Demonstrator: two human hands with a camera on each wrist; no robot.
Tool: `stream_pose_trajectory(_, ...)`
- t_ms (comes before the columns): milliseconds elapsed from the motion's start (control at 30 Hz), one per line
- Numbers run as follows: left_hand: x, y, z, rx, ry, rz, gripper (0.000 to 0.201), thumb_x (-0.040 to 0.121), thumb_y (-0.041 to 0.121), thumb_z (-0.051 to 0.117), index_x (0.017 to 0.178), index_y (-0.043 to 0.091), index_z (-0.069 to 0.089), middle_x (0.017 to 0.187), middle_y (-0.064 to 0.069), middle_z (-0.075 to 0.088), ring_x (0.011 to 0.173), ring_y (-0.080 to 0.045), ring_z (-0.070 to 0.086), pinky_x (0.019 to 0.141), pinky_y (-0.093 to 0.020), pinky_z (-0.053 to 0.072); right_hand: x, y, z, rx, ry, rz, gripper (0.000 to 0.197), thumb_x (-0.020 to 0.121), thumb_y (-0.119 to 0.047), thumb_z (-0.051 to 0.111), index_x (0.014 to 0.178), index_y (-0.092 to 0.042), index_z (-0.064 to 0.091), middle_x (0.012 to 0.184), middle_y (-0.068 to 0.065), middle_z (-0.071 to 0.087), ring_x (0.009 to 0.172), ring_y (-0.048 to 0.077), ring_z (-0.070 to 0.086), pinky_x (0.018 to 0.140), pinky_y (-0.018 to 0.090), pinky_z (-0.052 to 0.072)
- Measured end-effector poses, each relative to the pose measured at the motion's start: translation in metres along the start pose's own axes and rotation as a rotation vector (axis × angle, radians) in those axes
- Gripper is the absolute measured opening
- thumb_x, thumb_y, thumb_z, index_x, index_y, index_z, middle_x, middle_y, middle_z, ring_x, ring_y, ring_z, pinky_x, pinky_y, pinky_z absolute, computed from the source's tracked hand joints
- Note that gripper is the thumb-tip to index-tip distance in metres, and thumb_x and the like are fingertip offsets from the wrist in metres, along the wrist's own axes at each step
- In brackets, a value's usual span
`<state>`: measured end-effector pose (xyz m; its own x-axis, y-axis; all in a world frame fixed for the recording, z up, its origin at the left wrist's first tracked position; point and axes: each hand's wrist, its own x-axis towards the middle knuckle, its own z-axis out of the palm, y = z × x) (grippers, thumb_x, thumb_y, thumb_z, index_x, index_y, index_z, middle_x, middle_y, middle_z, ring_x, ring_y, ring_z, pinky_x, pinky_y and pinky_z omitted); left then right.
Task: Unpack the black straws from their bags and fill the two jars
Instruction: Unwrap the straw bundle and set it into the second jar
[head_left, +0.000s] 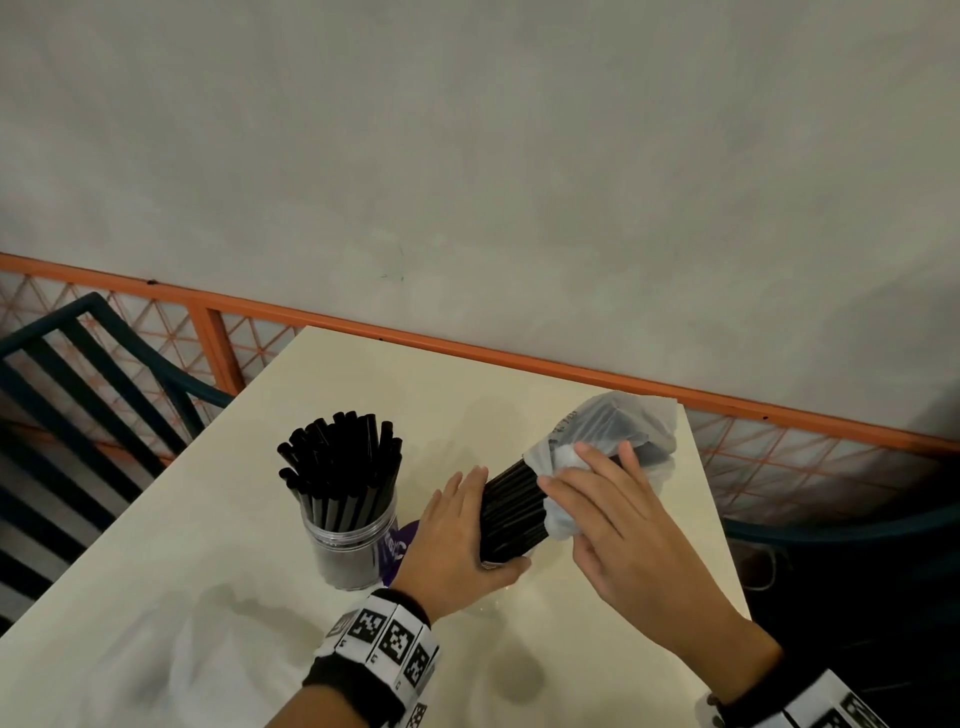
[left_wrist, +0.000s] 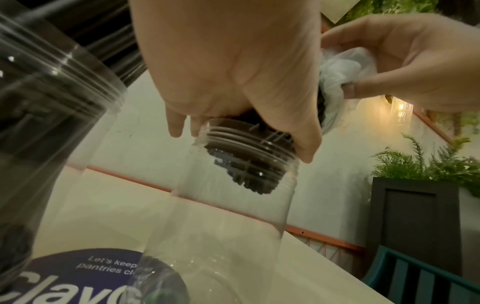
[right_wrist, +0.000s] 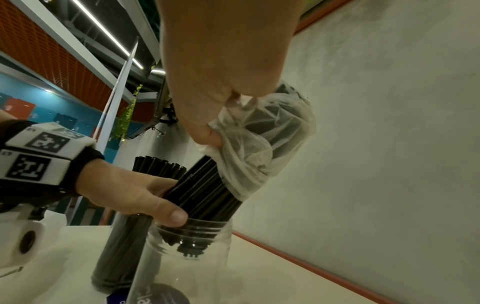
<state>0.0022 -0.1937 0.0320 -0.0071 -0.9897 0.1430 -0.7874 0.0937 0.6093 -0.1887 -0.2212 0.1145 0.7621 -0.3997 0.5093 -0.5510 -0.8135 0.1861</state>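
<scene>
A bundle of black straws (head_left: 511, 512) (right_wrist: 205, 195) leans with its lower ends inside the mouth of a clear empty jar (left_wrist: 233, 205) (right_wrist: 187, 242). My left hand (head_left: 457, 530) (left_wrist: 233, 82) (right_wrist: 135, 195) grips the bundle just above the jar's rim. My right hand (head_left: 613, 509) (right_wrist: 221, 82) (left_wrist: 402, 67) pinches the thin clear bag (head_left: 618, 436) (right_wrist: 262, 144) (left_wrist: 337, 82), which still covers the straws' upper ends. A second clear jar (head_left: 353, 540) (left_wrist: 39, 123) (right_wrist: 122, 253) stands to the left, packed with upright black straws.
Both jars stand on a cream table (head_left: 208, 545), near a round purple label (left_wrist: 85, 273). A crumpled clear bag (head_left: 228, 670) lies at the near left. An orange railing (head_left: 467, 345) and grey wall lie beyond; a dark teal chair (head_left: 88, 374) stands at the left.
</scene>
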Motion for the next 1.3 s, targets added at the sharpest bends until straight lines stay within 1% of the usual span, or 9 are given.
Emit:
stream_pose_trajectory(200,0.003,-0.01,0.007,-0.162,0.003,-0.056,0.126,0.051,0.087,0.046,0.146,0.018,-0.003,0.154,-0.002,0.016,0.142,-0.021,0.014,0.118,-0.046,0.012,0.024,-0.007,0.009,-0.072,-0.145,-0.094,0.041,0.082,-0.014,0.032,0.12,-0.016,0.048,0.117,0.002,0.064,0.127,0.025,0.036,0.113,0.044,0.007)
stream_pose_trajectory(300,0.005,-0.012,0.003,-0.233,0.049,-0.033,0.119,0.051,0.09,0.042,0.143,0.017,0.021,0.138,0.001,0.042,0.125,-0.014,0.039,0.11,-0.041,0.03,0.029,-0.006,0.008,-0.04,-0.126,-0.043,0.04,0.083,-0.015,0.035,0.119,-0.014,0.05,0.114,0.004,0.064,0.126,0.025,0.037,0.114,0.045,0.008)
stream_pose_trajectory(433,0.013,-0.008,-0.009,-0.042,0.179,0.053,0.102,0.053,0.093,0.029,0.111,0.013,0.056,0.103,0.002,0.06,0.09,-0.012,0.051,0.089,-0.03,0.042,0.031,0.005,0.004,0.076,-0.062,0.127,0.046,0.077,-0.013,0.037,0.121,-0.016,0.048,0.112,0.003,0.06,0.127,0.023,0.037,0.113,0.053,0.02)
stream_pose_trajectory(533,0.015,-0.002,-0.009,-0.074,0.164,0.09,0.101,0.058,0.087,0.035,0.121,0.01,0.048,0.116,-0.002,0.059,0.104,-0.017,0.055,0.092,-0.025,0.04,0.029,0.01,0.003,0.12,-0.039,0.132,0.047,0.077,-0.015,0.035,0.123,-0.018,0.045,0.115,-0.002,0.05,0.127,0.022,0.036,0.115,0.05,0.019)
stream_pose_trajectory(667,0.018,0.011,-0.001,-0.432,0.05,0.128,0.098,0.067,0.074,0.051,0.141,0.016,0.024,0.136,0.003,0.048,0.122,-0.005,0.047,0.102,-0.029,0.042,0.026,0.006,0.004,0.174,-0.013,0.094,0.042,0.08,-0.018,0.038,0.122,-0.016,0.044,0.117,-0.004,0.042,0.127,0.022,0.036,0.115,0.044,0.009)
stream_pose_trajectory(967,0.018,0.021,0.007,-0.339,0.192,0.099,0.092,0.073,0.078,0.037,0.133,0.009,0.035,0.117,-0.002,0.061,0.098,-0.014,0.062,0.083,-0.038,0.051,0.018,0.002,0.004,0.127,-0.007,-0.027,0.036,0.086,-0.017,0.045,0.122,-0.017,0.046,0.121,-0.002,0.044,0.129,0.022,0.036,0.117,0.043,0.012)
stream_pose_trajectory(1100,0.011,0.016,-0.006,-0.617,0.012,0.075,0.095,0.072,0.047,0.07,0.143,0.027,0.009,0.133,0.018,0.045,0.122,0.002,0.047,0.101,-0.02,0.041,0.017,-0.008,0.009,0.03,-0.154,-0.165,0.05,0.076,-0.012,0.068,0.122,-0.017,0.048,0.123,0.0,0.055,0.133,0.024,0.031,0.117,0.042,0.006)
stream_pose_trajectory(1167,0.006,0.014,-0.013,-0.717,-0.044,0.055,0.106,0.07,0.027,0.078,0.143,0.031,0.001,0.14,0.015,0.04,0.128,0.0,0.042,0.103,-0.019,0.038,0.015,-0.014,0.014,-0.025,-0.227,-0.203,0.058,0.07,-0.007,0.071,0.122,-0.02,0.048,0.126,-0.001,0.054,0.135,0.025,0.027,0.117,0.043,0.002)
stream_pose_trajectory(1300,-0.005,0.007,-0.03,-0.792,-0.089,0.075,0.081,0.077,0.0,0.067,0.14,0.027,0.024,0.132,0.006,0.052,0.122,-0.011,0.052,0.095,-0.027,0.048,0.0,-0.021,0.022,-0.069,-0.252,-0.159,0.085,0.066,-0.011,0.07,0.139,-0.032,0.032,0.153,0.003,0.018,0.141,0.036,0.005,0.115,0.048,-0.001)
